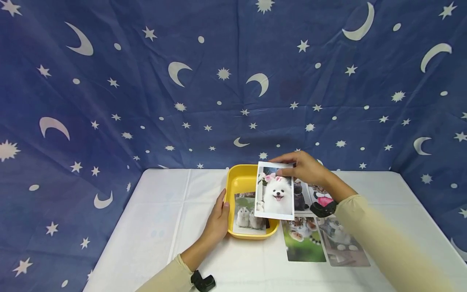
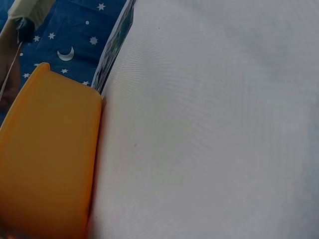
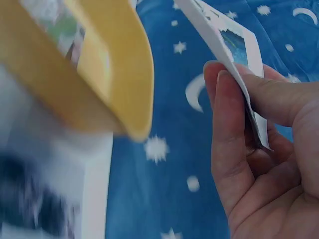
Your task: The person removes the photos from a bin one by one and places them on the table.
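Note:
My right hand [image 1: 304, 168] pinches the top of a white-bordered photo card [image 1: 278, 198] showing a fluffy white dog with pink flowers. The card is held up over the right side of a yellow bin [image 1: 240, 178]; in the right wrist view the thumb lies on its picture side and fingers [image 3: 229, 114] press behind it. Inside the bin lie photo cards, the top one a hamster picture [image 1: 249, 227]. My left hand [image 1: 217, 219] rests along the bin's left wall, fingers straight, thumb at the rim. Only the bin's outer wall [image 2: 50, 159] shows in the left wrist view.
Several animal photo cards lie in rows right of the bin, among them a tiger cub card [image 1: 304, 243] and a grey cat card [image 1: 343, 243]. The right forearm covers part of them. A blue cloth with moons and stars [image 1: 219, 89] hangs behind the white table [image 1: 175, 219].

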`<action>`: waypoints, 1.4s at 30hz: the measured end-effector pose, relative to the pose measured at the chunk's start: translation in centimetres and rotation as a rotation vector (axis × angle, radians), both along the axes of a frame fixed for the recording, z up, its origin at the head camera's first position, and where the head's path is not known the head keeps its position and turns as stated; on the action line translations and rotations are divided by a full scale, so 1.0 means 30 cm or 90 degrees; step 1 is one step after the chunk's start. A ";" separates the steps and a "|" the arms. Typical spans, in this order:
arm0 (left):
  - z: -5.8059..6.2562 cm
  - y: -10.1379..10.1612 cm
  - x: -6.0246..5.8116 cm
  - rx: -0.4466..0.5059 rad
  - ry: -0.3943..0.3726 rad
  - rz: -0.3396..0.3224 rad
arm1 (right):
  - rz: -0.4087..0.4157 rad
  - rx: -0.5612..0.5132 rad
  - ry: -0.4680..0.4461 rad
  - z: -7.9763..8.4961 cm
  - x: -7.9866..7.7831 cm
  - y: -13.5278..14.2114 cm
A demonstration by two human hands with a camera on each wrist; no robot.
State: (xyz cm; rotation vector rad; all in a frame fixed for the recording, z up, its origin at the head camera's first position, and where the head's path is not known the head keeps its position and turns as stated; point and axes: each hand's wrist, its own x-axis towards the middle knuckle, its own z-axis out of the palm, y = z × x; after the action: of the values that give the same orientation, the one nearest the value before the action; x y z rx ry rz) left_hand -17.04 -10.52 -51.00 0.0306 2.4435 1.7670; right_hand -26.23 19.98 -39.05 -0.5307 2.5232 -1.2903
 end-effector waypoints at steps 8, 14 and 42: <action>0.003 -0.001 0.003 -0.003 -0.005 0.001 | -0.049 0.073 0.031 0.040 0.113 0.293; 0.002 0.000 0.003 -0.008 -0.012 0.003 | -0.080 0.106 0.020 0.002 0.212 0.500; 0.002 -0.002 0.000 0.000 -0.009 0.005 | -0.096 0.155 -0.068 -0.336 0.385 0.891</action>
State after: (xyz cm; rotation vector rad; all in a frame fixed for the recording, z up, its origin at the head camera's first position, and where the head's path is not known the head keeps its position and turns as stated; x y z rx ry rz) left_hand -17.04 -10.58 -50.94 0.0082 2.4378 1.7639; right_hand -14.68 46.70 -49.14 -0.2166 2.6212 -1.0077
